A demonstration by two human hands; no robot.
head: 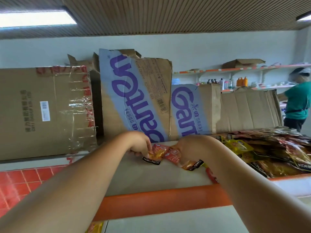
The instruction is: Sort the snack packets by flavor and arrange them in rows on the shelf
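Both hands are up on the shelf [143,175], and I count two of them working close together. The left hand [139,145] has its fingers [149,147] curled down, pinching the top of an orange packet [157,153] whose black tab lies just below the fingertips. Just right of those fingers, touching that packet, lies a red packet [173,156], tucked under the right hand [190,147]. That hand shows me only its back and wrist, so I cannot tell whether its fingers grip or merely rest. A third packet [193,164], also with a black tab, sticks out below the right wrist, and a fourth packet [211,176], red, lies beside the forearm near the shelf's orange edge [159,204]. So four loose packets lie around the fingers.

Well to the right of both hands sits one unsorted heap [277,153], too many packets to count, with a few yellow packets [239,146] on its near side. Behind the fingers I count at least four cardboard boxes [42,111], two printed in purple. One yellow wrapper [95,227] shows at the bottom edge. One other person [297,101] in a teal shirt stands far right.
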